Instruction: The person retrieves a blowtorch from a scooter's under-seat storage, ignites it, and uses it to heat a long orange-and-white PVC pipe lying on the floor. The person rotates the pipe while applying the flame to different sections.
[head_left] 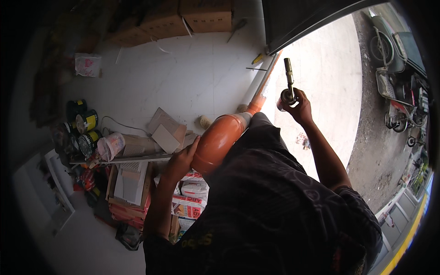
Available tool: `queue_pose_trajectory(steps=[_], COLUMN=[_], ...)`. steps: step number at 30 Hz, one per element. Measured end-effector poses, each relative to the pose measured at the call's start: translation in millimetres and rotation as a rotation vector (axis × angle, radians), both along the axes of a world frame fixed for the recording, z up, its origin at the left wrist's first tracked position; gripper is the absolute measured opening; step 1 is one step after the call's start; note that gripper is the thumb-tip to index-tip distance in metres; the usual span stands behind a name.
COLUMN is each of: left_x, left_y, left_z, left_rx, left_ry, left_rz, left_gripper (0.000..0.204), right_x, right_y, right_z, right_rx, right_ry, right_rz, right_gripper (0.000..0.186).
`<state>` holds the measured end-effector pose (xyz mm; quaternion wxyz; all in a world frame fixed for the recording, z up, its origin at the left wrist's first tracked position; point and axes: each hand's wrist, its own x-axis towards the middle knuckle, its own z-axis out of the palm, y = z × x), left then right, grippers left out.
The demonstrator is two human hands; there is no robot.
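A thick orange plastic pipe (221, 137) lies close against my body, its wide rounded end toward me. My left hand (185, 158) grips the left side of this wide end. Beyond a grey band the pipe runs on narrower, away toward the doorway. My right hand (300, 108) holds a gas blowtorch (288, 75) out to the right, over the bright ground. The torch's brass nozzle points away from me, and no flame can be made out. Its canister is mostly hidden by my fingers.
Paint cans (87, 121) and a pinkish bucket (111, 145) stand at the left, near loose tile pieces (166, 137). Cardboard boxes (206, 16) line the far wall. A dark door (293, 20) is at the upper right. Outside are parked motorbikes (403, 107).
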<state>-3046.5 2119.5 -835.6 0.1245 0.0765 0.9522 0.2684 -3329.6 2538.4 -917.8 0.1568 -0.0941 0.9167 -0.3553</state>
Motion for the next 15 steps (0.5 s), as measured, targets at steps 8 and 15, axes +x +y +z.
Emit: queue_pose_trajectory(steps=[8, 15], left_x=[-10.5, -1.1], left_y=[-114.1, -218.6], left_z=[-28.5, -19.6], left_rx=[0.178, 0.171], left_ry=[-0.201, -0.075], left_rz=[0.021, -0.126], left_gripper=[0.089, 0.092], right_x=[44.0, 93.6], right_y=[-115.5, -217.4], right_z=[24.2, 27.9], right_rx=[0.002, -0.025], right_ry=[0.106, 0.051], right_rz=[-0.174, -0.264], right_gripper=[0.066, 0.069])
